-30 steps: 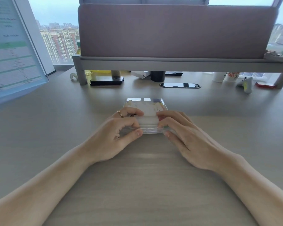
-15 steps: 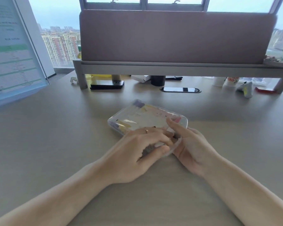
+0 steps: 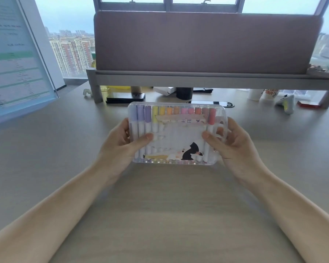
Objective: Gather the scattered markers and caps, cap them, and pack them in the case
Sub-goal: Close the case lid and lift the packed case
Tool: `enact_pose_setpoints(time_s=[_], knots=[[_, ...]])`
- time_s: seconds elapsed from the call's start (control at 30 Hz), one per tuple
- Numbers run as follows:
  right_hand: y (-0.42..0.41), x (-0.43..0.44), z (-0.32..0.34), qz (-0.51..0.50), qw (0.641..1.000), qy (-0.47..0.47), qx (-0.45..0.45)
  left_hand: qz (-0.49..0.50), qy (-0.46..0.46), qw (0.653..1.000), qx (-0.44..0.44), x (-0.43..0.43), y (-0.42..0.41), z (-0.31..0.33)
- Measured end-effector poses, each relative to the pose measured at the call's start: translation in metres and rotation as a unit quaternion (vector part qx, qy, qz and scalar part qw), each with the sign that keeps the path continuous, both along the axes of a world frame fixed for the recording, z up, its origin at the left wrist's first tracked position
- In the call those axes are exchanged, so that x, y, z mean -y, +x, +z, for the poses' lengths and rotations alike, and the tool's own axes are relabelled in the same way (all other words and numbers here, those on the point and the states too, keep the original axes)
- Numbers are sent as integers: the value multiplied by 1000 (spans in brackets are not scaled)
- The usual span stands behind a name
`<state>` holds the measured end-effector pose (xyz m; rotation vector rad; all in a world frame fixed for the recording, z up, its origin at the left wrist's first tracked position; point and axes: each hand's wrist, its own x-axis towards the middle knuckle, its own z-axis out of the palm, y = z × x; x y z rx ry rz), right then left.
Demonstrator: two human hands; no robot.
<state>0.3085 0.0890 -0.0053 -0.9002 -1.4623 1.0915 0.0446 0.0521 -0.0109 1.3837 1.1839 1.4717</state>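
- Case [image 3: 179, 130]: clear, lid apparently closed, raised off the surface [image 3: 169, 215], its broad face tilted toward the camera.
- Markers [image 3: 155, 115]: capped, in one row inside the case, caps at its far edge.
- Left hand [image 3: 120, 147] grips the case's left end and right hand [image 3: 234, 147] its right end, thumbs on the lid.
- Change: half a second ago the case lay low and skewed; it is now lifted and squared.
- Judged status: packing finished; only inspection or set-down remains.
- Beyond the case: shelf [image 3: 198, 77].

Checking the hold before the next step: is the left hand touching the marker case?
Touching. The head view shows the left hand with its thumb pressed on the marker case lid.
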Motion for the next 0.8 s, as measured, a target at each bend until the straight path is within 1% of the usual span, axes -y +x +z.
enact_pose_setpoints(time_s=[0.13, 0.27, 0.4, 0.5, 0.63, 0.8], knots=[[-3, 0, -8, -12, 1000, -17, -5, -22, -1, 1000, 16, 0, 1, -4], [-5, -2, -14, -18, 1000, -12, -2, -38, -21, 999, 32, -3, 1, -7], [-8, -4, -16, -23, 1000, -14, 15, -13, -34, 999, 23, -4, 2, -11], [-14, -2, -16, -23, 999, -16, 21, 19, -64, 997, 29, 4, 0, -10], [-29, 10, -15, 20, 997, -69, 10, 77, -102, 991, 42, 37, -10, -11], [-61, 37, 1, 110, 987, -100, 58, 142, -134, 980, 35, 98, -46, -2]])
